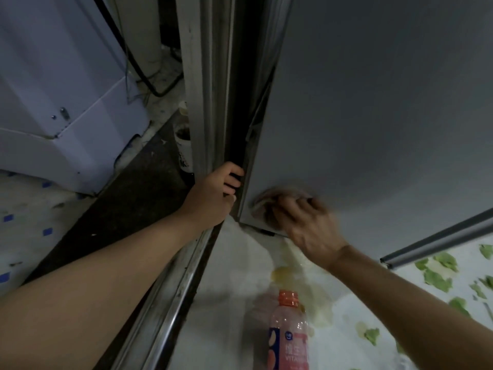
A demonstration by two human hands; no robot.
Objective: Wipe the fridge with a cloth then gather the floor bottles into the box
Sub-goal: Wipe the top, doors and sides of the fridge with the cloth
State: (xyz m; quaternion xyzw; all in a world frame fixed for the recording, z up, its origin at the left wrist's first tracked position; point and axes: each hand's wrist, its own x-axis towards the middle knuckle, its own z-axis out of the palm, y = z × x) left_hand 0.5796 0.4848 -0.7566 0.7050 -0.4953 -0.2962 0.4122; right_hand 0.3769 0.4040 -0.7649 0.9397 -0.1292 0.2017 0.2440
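- Your right hand presses a crumpled cloth against the low near-left corner of the grey fridge panel; the fingers curl over the cloth, blurred.
- Your left hand grips the fridge's left edge, fingers hooked into the dark gap beside it.
- A pink bottle with an orange cap lies on the floor near you, just below your right forearm, apart from the fridge.
- A metal sill runs under your left forearm.
- To the far left stands a white appliance, with a white cup between it and the fridge.
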